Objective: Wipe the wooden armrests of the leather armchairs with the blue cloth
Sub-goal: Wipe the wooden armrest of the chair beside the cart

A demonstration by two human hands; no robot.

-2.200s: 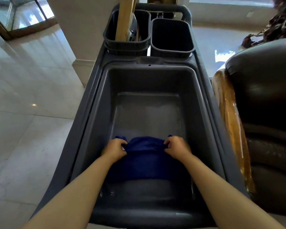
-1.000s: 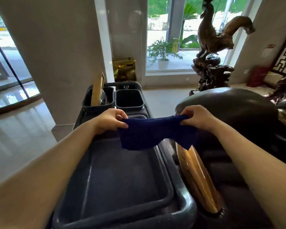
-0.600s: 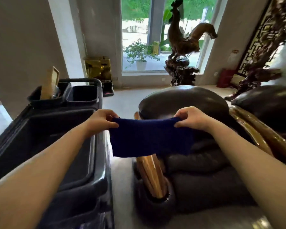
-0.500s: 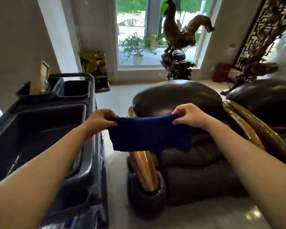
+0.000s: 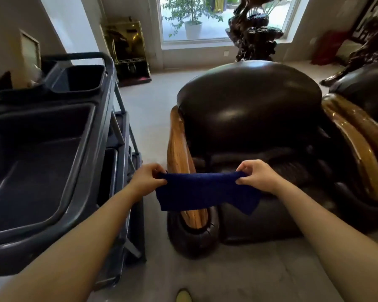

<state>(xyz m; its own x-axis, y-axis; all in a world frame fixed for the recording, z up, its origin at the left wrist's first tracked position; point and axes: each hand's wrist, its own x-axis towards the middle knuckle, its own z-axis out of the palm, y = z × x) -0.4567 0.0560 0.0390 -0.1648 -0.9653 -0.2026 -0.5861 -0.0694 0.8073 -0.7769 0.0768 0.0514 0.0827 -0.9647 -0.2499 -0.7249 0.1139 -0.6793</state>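
In the head view, both hands held the blue cloth (image 5: 202, 194) stretched between them, in front of the near armchair (image 5: 249, 118). The left hand (image 5: 147, 178) pinched its left top corner with curled fingers, and the right hand (image 5: 256, 175) pinched the right top corner the same way. The cloth hung in the air, crossing in front of the lower part of the left wooden armrest (image 5: 178, 147); whether it touched the wood could not be told, though it looked to be held just clear of it.

As a judgement, the wiping itself had not begun. The cloth was in hand and spread, the person stood facing the chair, and every armrest seemed left to do.

By count: one cloth, two hands, and two dark leather armchairs, the second armchair (image 5: 367, 81) only partly in frame at the right edge. Two wooden armrests showed plainly on the near chair, the left one and the right armrest (image 5: 356, 138); those of the far chair could not be made out separately.

To the left stood one grey cart (image 5: 92, 153) with a large tub on top and two small bins (image 5: 79, 80) at its far end. A dark carved sculpture (image 5: 255, 38) stood by the window, and a potted plant (image 5: 192, 20) outside it.
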